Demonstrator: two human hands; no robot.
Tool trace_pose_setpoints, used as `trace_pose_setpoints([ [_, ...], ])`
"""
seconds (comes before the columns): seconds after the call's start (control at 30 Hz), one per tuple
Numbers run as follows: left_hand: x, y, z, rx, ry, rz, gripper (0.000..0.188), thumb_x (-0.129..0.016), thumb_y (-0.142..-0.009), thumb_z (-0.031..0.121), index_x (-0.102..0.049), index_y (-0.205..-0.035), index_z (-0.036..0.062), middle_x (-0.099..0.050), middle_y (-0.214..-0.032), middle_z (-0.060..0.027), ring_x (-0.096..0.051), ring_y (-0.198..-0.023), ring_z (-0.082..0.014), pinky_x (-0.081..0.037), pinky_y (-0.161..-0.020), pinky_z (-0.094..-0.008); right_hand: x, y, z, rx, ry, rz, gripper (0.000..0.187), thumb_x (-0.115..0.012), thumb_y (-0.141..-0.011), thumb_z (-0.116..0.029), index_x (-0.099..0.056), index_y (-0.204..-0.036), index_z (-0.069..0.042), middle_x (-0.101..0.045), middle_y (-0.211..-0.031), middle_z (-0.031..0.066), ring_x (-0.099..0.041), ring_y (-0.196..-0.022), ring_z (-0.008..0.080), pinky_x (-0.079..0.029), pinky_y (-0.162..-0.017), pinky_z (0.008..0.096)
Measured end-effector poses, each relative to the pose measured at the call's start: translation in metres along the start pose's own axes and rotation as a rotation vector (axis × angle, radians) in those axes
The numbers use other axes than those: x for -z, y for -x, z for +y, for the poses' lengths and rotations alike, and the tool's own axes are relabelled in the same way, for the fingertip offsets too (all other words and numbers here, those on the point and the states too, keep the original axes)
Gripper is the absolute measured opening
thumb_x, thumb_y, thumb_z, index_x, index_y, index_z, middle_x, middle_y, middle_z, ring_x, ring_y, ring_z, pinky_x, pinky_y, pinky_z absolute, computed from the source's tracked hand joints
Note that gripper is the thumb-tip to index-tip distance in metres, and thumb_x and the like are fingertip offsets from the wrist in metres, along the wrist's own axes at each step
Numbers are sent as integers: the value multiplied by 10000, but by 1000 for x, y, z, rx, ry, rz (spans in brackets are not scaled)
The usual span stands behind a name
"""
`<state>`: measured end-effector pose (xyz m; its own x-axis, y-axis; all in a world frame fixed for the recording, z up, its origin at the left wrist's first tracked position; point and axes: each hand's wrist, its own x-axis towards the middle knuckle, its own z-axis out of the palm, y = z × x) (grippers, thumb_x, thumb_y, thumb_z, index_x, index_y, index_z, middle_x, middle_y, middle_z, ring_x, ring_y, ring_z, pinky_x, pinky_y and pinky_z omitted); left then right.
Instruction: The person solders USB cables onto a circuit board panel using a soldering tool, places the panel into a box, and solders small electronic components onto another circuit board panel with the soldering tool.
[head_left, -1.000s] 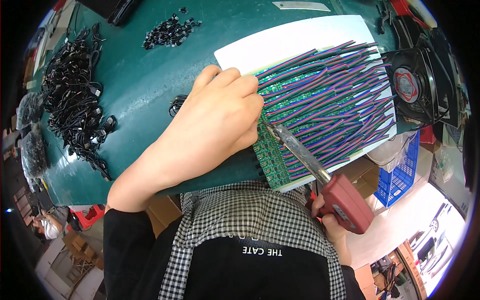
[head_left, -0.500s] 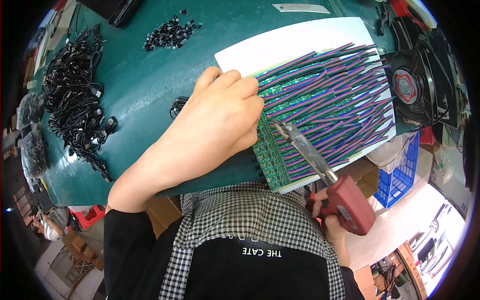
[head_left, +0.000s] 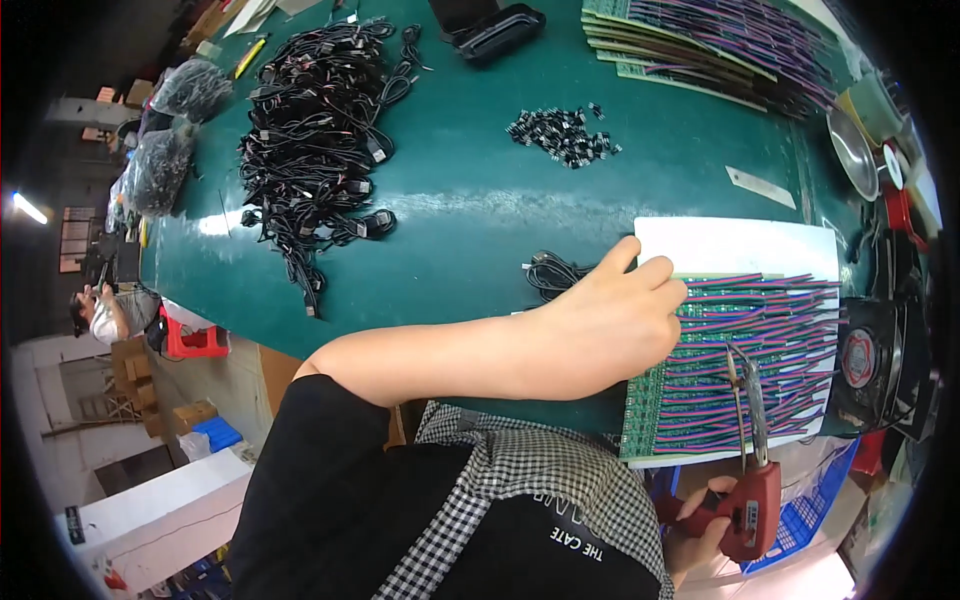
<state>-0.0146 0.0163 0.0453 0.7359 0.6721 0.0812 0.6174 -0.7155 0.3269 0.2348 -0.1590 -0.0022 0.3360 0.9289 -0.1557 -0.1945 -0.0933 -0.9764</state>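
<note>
My right hand point(head_left: 703, 525) grips the red handle of a soldering gun point(head_left: 758, 505). Its long metal barrel points up over a green circuit board panel point(head_left: 645, 405), with the tip above the wires. Rows of thin striped wires point(head_left: 760, 375) run rightward from the panel, which lies on a white board point(head_left: 735, 240). My left hand point(head_left: 625, 318) rests at the panel's left edge, fingers curled and closed. Whatever those fingers hold is hidden behind the hand. Just left of it lies a coiled black cable point(head_left: 550, 272), partly covered by my forearm.
A heap of black USB cables point(head_left: 310, 130) lies on the green table point(head_left: 450, 230). Small black parts point(head_left: 565, 135) form a pile farther back. More wired panels point(head_left: 715, 45) are stacked at the far right. A black fan point(head_left: 865, 355) stands right of the white board.
The view has swung left, so the table's contents appear farther right. The soldering gun's tip has moved away from my left hand, farther over the wires. My left hand stays at the panel's edge.
</note>
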Motion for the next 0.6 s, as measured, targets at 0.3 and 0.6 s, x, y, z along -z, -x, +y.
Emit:
trace_pose_setpoints([
  [0.3, 59, 57, -202, 920, -587, 297, 225, -589, -730, 23, -646, -945, 62, -646, -941, -104, -589, -951, -291, -478, -812, -389, -5, 0, -4, -9, -36, 23, 603, -586, -853, -409, -362, -1195, 34, -475, -1070, 128, -467, -554, 140, -358, -431, 237],
  [0.6, 69, 73, -270, 722, -312, 571, 178, -644, -784, 173, -682, -920, 65, -680, -856, -80, -644, -792, -255, -495, -712, -348, 1, 1, -3, 4, -9, -11, 669, -661, -813, -418, -363, -1215, 26, -497, -1039, 173, -497, -605, 170, -404, -444, 241],
])
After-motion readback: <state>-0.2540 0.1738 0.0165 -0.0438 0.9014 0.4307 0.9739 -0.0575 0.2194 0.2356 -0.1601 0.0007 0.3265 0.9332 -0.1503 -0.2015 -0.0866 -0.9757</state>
